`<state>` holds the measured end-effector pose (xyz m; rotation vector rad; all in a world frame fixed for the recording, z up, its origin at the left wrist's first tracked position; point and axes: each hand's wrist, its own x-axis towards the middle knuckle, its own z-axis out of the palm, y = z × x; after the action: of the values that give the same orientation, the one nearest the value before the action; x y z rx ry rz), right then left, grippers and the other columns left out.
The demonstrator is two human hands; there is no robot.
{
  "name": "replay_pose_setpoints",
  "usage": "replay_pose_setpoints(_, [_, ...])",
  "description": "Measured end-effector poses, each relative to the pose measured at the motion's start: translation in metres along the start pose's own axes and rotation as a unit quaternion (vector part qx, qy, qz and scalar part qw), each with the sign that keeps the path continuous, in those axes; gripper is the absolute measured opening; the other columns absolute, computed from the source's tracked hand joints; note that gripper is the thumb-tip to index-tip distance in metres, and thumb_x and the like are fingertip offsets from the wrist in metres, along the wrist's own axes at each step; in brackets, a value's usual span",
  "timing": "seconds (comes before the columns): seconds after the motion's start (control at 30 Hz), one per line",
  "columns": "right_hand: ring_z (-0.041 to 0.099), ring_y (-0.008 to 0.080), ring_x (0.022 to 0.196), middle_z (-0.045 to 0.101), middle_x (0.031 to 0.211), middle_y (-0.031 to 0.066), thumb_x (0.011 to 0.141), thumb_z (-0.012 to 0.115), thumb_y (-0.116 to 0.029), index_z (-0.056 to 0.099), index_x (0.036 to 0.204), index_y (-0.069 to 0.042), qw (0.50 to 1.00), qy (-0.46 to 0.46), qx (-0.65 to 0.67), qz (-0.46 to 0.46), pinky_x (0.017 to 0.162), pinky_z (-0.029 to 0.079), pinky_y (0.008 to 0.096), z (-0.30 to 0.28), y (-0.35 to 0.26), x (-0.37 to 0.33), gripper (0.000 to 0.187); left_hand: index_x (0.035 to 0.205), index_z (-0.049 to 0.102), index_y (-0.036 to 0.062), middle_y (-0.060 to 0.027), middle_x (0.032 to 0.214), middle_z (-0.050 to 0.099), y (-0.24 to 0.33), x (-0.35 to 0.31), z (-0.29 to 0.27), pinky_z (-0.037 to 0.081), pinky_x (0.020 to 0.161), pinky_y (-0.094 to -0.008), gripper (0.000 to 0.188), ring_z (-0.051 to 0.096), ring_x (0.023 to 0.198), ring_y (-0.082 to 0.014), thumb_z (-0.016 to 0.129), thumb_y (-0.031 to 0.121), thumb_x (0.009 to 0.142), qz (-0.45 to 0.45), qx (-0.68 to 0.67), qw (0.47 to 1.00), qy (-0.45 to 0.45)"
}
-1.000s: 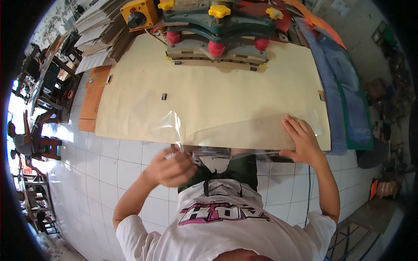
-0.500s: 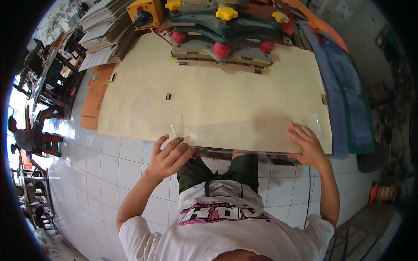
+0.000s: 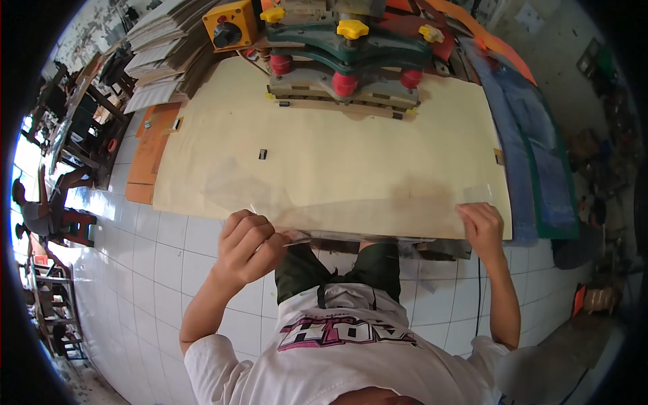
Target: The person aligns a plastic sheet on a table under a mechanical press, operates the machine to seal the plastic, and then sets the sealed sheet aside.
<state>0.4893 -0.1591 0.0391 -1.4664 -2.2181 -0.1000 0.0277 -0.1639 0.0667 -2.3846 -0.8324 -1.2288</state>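
Note:
A clear plastic sheet (image 3: 364,217) lies along the near edge of a cream-coloured board (image 3: 351,152). Its outline is hard to follow, showing mostly as faint glare and a slightly darker band. At the board's near left edge my left hand (image 3: 251,246) is closed, fingers curled on the plastic's left part, where a bit of film sticks up. My right hand (image 3: 482,226) is pinched on the sheet close to the board's near right corner; the fingertips are partly hidden. Small dark marks (image 3: 262,154) dot the board.
Over the board's far side hangs a machine head (image 3: 347,57) with yellow knobs and red bushings. A yellow control box (image 3: 231,25) and a stack of card sheets (image 3: 162,54) stand back left. Blue plastic sheets (image 3: 516,135) drape on the right. A person (image 3: 37,206) sits far left.
Both hands have gone from spread fingers to closed on the plastic. My left hand has drawn slightly left and nearer; my right has curled in near the corner. The view has shifted slightly.

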Motion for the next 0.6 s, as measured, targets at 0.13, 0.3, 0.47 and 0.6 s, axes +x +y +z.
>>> replay_pose_setpoints(0.13, [0.068, 0.0308, 0.082, 0.073, 0.093, 0.0136, 0.084, 0.067, 0.002, 0.073, 0.097, -0.001, 0.996, 0.081, -0.028, 0.02, 0.075, 0.052, 0.0384, -0.027, 0.01, 0.011, 0.014, 0.077, 0.057, 0.0077, -0.004, 0.071, 0.057, -0.008, 0.008, -0.019, 0.045, 0.059, -0.0354, 0.032, 0.056, 0.062, -0.0217, 0.084, -0.005, 0.066, -0.03, 0.011, 0.999, -0.016])
replay_pose_setpoints(0.3, [0.069, 0.0265, 0.082, 0.071, 0.09, 0.0139, 0.09, 0.064, 0.004, 0.072, 0.102, -0.001, 0.973, 0.2, -0.11, 0.025, 0.072, 0.053, 0.0352, -0.079, 0.01, 0.022, 0.016, 0.078, 0.056, 0.0082, -0.0003, 0.072, 0.059, -0.017, 0.02, -0.047, 0.038, 0.056, -0.0316, 0.03, 0.053, 0.059, -0.0167, 0.081, -0.005, 0.068, -0.048, 0.056, 0.997, -0.03])
replay_pose_setpoints(0.47, [0.07, 0.0209, 0.08, 0.071, 0.088, 0.011, 0.093, 0.063, 0.004, 0.07, 0.105, 0.001, 0.974, 0.201, -0.098, 0.025, 0.067, 0.054, 0.0317, -0.118, 0.022, 0.017, 0.015, 0.079, 0.059, 0.0064, -0.0029, 0.076, 0.066, -0.027, 0.025, -0.077, 0.039, 0.059, -0.0308, 0.027, 0.055, 0.059, -0.0169, 0.081, -0.006, 0.07, -0.092, 0.119, 0.988, -0.034])
replay_pose_setpoints(0.6, [0.07, 0.0209, 0.081, 0.07, 0.091, 0.0127, 0.094, 0.061, 0.005, 0.07, 0.107, 0.0, 0.978, 0.16, -0.127, 0.036, 0.068, 0.055, 0.0298, -0.142, 0.026, 0.01, 0.016, 0.082, 0.066, 0.0055, -0.0047, 0.077, 0.068, -0.035, 0.026, -0.095, 0.043, 0.063, -0.0325, 0.025, 0.059, 0.064, -0.0198, 0.082, -0.006, 0.068, -0.123, 0.155, 0.98, -0.032])
